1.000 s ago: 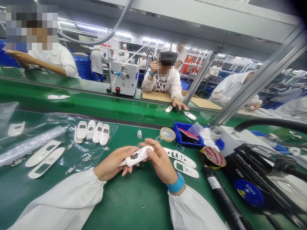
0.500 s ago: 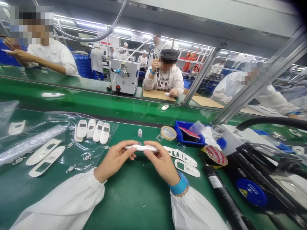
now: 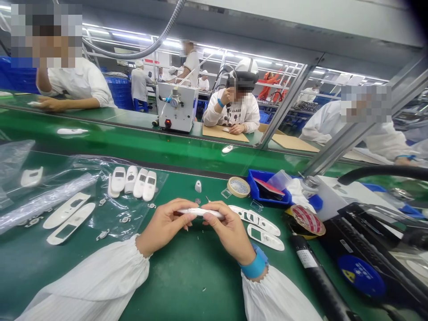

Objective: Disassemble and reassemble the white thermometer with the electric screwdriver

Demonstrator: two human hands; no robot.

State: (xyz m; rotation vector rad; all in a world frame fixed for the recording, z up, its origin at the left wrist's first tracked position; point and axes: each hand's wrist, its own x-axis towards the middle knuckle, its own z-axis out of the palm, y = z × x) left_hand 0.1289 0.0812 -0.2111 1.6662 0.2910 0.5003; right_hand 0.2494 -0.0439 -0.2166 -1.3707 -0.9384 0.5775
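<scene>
Between my two hands is a slim white plastic casing [image 3: 197, 211], held level and seen edge-on. My left hand [image 3: 164, 225] pinches its left end, thumb in front and fingers behind. At the other end, my right hand [image 3: 231, 228] grips it the same way. Just beyond the fingers stands a small white cap [image 3: 198, 186]. White shell parts with openings [image 3: 265, 236] lie to the right of my right hand. On the left, two long white shells [image 3: 71, 223] rest near a clear plastic bag, with several shorter white casings [image 3: 133, 182] grouped farther back.
A round container of small beads [image 3: 238, 187] sits by a blue bin [image 3: 267, 196]. Tape [image 3: 306, 220] and a black tool [image 3: 309, 263] lie at right. A green conveyor [image 3: 160, 149] runs across, carrying white parts; co-workers sit beyond it.
Both hands keep hold of the casing, whose upper face shows less now. The whole view has shifted slightly. Across the conveyor, the co-worker at left has lowered a hand to the table.
</scene>
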